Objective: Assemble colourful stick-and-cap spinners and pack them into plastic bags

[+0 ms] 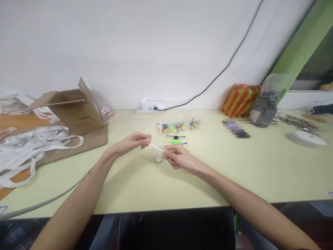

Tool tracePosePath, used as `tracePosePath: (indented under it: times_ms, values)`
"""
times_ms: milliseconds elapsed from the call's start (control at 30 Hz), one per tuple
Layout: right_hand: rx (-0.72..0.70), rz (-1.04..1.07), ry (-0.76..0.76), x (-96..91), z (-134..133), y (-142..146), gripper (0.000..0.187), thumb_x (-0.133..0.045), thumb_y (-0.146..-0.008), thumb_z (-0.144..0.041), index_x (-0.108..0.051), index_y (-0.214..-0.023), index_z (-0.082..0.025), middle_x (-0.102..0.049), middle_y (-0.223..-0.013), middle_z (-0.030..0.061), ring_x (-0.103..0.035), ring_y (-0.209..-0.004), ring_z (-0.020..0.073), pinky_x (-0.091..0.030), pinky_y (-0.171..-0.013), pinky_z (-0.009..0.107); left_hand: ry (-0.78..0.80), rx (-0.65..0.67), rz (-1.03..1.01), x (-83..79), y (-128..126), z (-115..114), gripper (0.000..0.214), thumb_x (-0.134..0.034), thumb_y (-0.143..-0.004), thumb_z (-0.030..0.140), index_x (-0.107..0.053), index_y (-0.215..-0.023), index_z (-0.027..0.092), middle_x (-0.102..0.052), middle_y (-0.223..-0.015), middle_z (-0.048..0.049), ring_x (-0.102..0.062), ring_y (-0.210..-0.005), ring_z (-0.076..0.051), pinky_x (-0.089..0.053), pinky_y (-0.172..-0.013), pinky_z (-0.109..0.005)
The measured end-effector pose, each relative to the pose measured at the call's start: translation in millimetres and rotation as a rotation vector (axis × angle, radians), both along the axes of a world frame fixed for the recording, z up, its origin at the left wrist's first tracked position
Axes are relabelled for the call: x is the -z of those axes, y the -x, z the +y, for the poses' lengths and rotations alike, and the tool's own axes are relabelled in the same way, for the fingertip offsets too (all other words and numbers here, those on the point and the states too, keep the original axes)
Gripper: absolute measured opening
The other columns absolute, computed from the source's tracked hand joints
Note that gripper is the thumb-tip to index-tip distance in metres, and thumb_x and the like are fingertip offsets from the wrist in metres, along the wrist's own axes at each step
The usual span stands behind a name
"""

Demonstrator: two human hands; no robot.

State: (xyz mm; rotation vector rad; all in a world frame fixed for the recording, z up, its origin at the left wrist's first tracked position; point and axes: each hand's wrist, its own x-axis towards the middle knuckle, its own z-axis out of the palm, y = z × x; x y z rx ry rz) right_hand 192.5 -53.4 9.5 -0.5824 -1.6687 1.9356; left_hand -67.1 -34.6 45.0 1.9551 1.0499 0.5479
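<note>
My left hand (pixel 135 141) pinches one end of a thin white stick (pixel 155 147) above the pale yellow table (pixel 182 184). My right hand (pixel 177 156) is closed round the stick's other end, with a bit of yellow showing between its fingers. A small round white disc (pixel 158 159) lies on the table just below the stick. Behind the hands lie a black rod on a green piece (pixel 176 139) and loose blue and yellow bits (pixel 186 146).
Small bags of coloured parts (pixel 178 126) lie further back, before a white power strip (pixel 149 107). An open cardboard box (pixel 75 109) and white straps (pixel 31 146) fill the left. A striped bag (pixel 239 100), a grey sack (pixel 264 109) and a tape roll (pixel 307 139) are right.
</note>
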Motion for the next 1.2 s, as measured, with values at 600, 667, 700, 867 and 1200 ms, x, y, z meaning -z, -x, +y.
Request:
tracePosePath:
  times_ms: [600, 667, 700, 867, 1200]
  values:
    - [0.077, -0.604, -0.152, 7.2, 2.9, 5.7, 0.029, -0.047, -0.094, -0.016, -0.053, -0.066, -0.015, -0.040, -0.045, -0.0065, -0.032, -0.037, 0.0069, -0.023, -0.040, 0.019, -0.006, 0.061, 0.318, 27.3, 1.6, 13.5, 0.034, -0.060, -0.087, 0.049, -0.060, -0.075, 0.017, -0.049, -0.068, 0.0024, -0.039, -0.062, -0.011, -0.029, -0.056, -0.025]
    - [0.061, -0.615, -0.164, 6.5, 4.1, 6.8, 0.028, -0.047, -0.093, -0.017, -0.054, -0.066, -0.016, -0.041, -0.045, -0.0064, -0.034, -0.038, 0.0071, -0.024, -0.041, 0.019, -0.023, 0.070, 0.327, 29.5, 2.4, 14.2, 0.034, -0.060, -0.087, 0.048, -0.059, -0.074, 0.017, -0.050, -0.071, 0.0017, -0.040, -0.064, -0.012, -0.031, -0.057, -0.025]
    - [0.049, -0.626, -0.167, 5.4, 4.7, 7.2, 0.027, -0.048, -0.092, -0.016, -0.054, -0.066, -0.016, -0.041, -0.046, -0.0063, -0.034, -0.039, 0.0072, -0.025, -0.042, 0.019, -0.044, 0.078, 0.336, 30.4, 2.2, 14.2, 0.033, -0.060, -0.087, 0.048, -0.059, -0.074, 0.017, -0.052, -0.074, 0.0011, -0.042, -0.066, -0.012, -0.032, -0.059, -0.025]
    - [0.007, -0.699, -0.288, -2.6, 5.9, 9.3, 0.024, -0.050, -0.083, -0.009, -0.052, -0.059, -0.015, -0.042, -0.048, -0.0054, -0.037, -0.043, 0.0078, -0.025, -0.045, 0.021, -0.174, 0.127, 0.408, 30.8, -4.5, 12.1, 0.028, -0.058, -0.088, 0.041, -0.060, -0.075, 0.017, -0.055, -0.083, -0.0022, -0.048, -0.081, -0.017, -0.038, -0.073, -0.028]
    - [0.051, -0.611, -0.475, 7.7, 1.1, 4.5, 0.029, -0.048, -0.091, -0.015, -0.051, -0.062, -0.016, -0.046, -0.051, -0.0048, -0.041, -0.048, 0.0089, -0.026, -0.049, 0.022, -0.109, 0.012, 0.353, 30.5, -4.8, 11.1, 0.035, -0.054, -0.090, 0.048, -0.057, -0.073, 0.017, -0.051, -0.073, 0.0007, -0.043, -0.067, -0.013, -0.035, -0.061, -0.025]
